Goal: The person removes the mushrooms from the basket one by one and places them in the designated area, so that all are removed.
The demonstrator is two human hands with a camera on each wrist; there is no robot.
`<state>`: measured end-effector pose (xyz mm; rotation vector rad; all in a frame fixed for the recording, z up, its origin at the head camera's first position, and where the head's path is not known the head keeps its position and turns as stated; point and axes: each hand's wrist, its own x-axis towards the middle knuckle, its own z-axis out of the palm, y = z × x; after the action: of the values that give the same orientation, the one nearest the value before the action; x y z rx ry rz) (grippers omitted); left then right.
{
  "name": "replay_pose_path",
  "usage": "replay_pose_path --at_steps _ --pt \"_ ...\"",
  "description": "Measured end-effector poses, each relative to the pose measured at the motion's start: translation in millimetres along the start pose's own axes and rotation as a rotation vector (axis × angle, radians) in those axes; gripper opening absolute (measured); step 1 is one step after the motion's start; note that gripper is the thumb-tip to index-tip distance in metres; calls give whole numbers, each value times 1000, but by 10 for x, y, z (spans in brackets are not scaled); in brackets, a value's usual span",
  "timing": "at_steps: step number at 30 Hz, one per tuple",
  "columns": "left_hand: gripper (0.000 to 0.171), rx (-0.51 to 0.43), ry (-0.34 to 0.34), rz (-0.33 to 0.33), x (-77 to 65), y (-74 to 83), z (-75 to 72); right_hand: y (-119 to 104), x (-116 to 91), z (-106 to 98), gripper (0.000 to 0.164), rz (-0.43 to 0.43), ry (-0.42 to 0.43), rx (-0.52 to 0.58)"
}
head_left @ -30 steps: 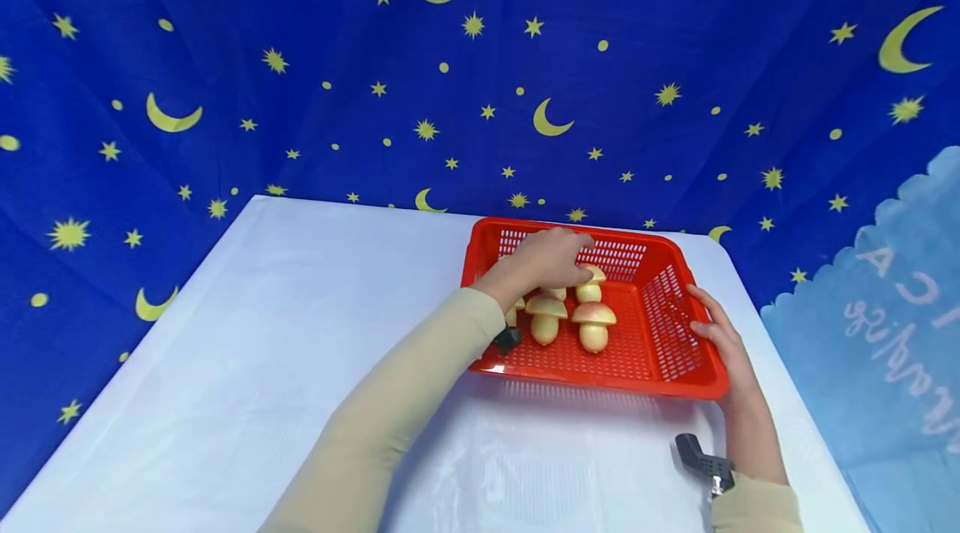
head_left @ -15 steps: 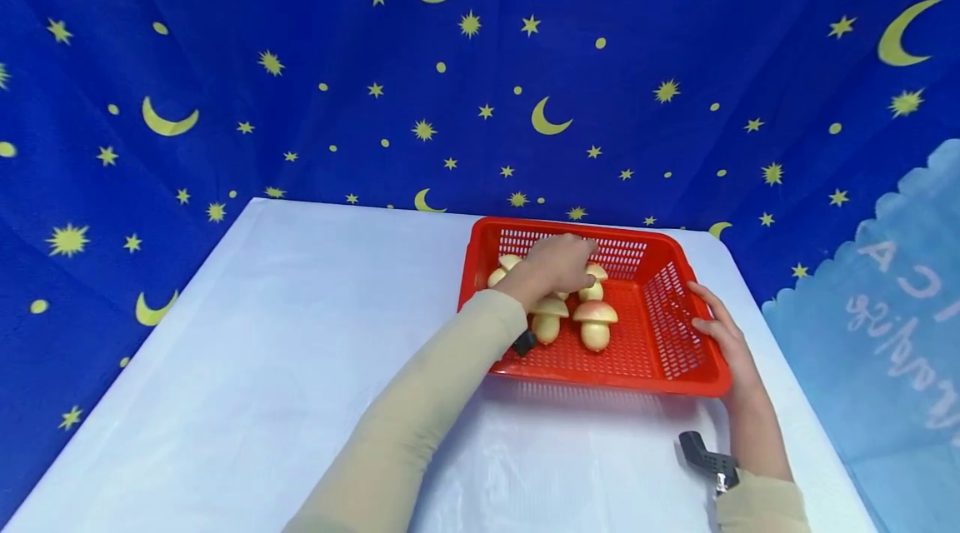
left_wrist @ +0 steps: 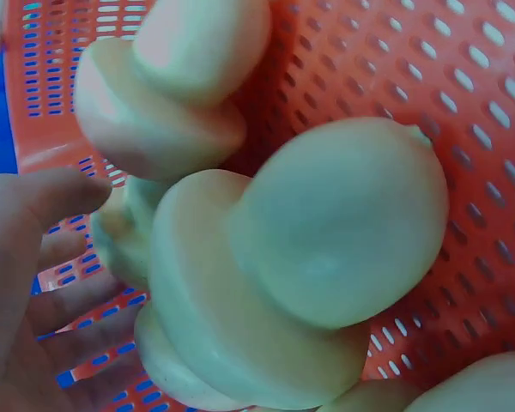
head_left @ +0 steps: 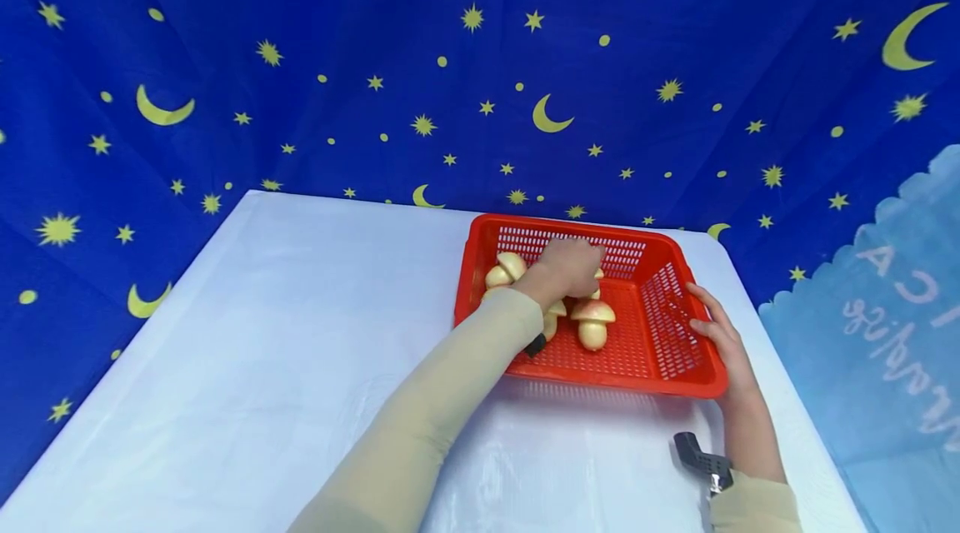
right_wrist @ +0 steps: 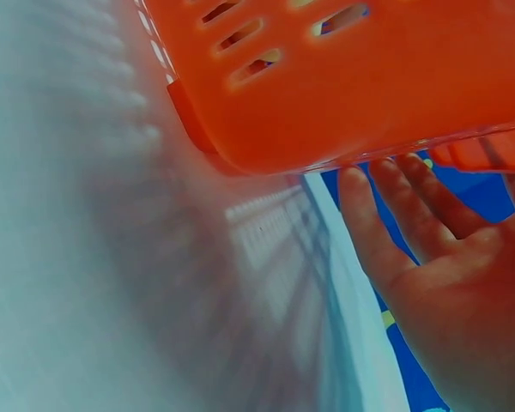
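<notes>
A red slotted plastic basket [head_left: 622, 379] holds several pale yellow toy mushrooms, among them one in front [head_left: 592, 325] and one at the back left [head_left: 512, 265]. My left hand [head_left: 567, 262] reaches down into the basket over them and hides some. In the left wrist view its fingers [left_wrist: 77, 305] are spread, with a partly hidden mushroom [left_wrist: 124, 236] close by the thumb; contact is unclear. Larger in that view is another mushroom [left_wrist: 326, 232]. My right hand [head_left: 727, 341] touches the basket's right rim. In the right wrist view its fingers [right_wrist: 369, 227] lie fairly straight, tips at the rim.
The basket stands near the back right of a white-covered table [head_left: 300, 333]. Behind hangs a blue cloth [head_left: 330, 33] with yellow moons and stars. A light-blue cloth [head_left: 877, 333] with writing is at the right. A black wrist device [head_left: 702, 456] sits at my right wrist.
My left hand has moved a little to the right inside the basket, uncovering mushrooms at the left and covering those at the back right. The right hand stays at the rim.
</notes>
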<state>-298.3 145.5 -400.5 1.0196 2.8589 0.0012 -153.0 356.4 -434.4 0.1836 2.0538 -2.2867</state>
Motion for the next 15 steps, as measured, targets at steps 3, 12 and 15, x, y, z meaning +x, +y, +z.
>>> replay_pose_path --at_steps 3,12,15 --pt "27 43 -12 -7 12 6 3 -12 3 23 53 -11 -1 -3" --pt "12 -50 -3 0 20 -6 34 0 -6 49 53 -17 14 -2" --pt "14 -73 -3 6 21 -9 58 10 -16 39 53 -10 11 4"
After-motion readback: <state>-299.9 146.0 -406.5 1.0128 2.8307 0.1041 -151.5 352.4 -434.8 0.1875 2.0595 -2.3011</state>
